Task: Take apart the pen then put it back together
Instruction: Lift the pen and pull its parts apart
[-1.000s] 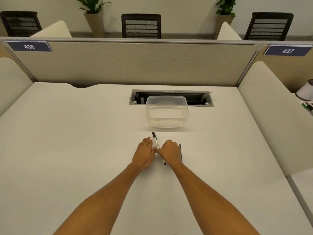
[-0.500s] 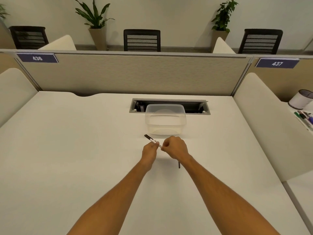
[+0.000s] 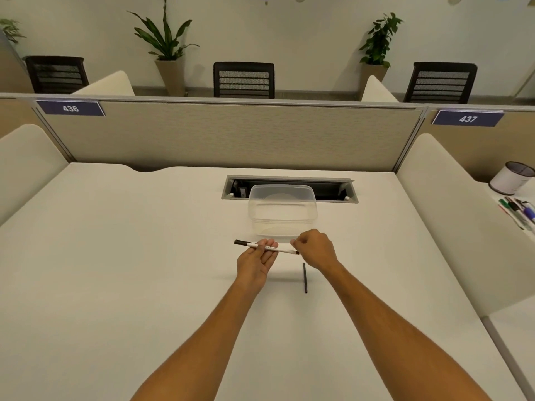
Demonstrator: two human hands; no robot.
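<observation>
Holding a pen (image 3: 267, 247) between 2 hands above a white desk (image 3: 115, 270).

Left hand (image 3: 256, 263), palm up, grips the white barrel near its middle with fingers curled around it; right hand (image 3: 315, 248) is closed in a pinch at the barrel's right end. The pen lies nearly level, black tip pointing left. A thin black part (image 3: 305, 277) rests on the desk just near of the right hand. Far of both hands stands a clear plastic container (image 3: 282, 209).
</observation>
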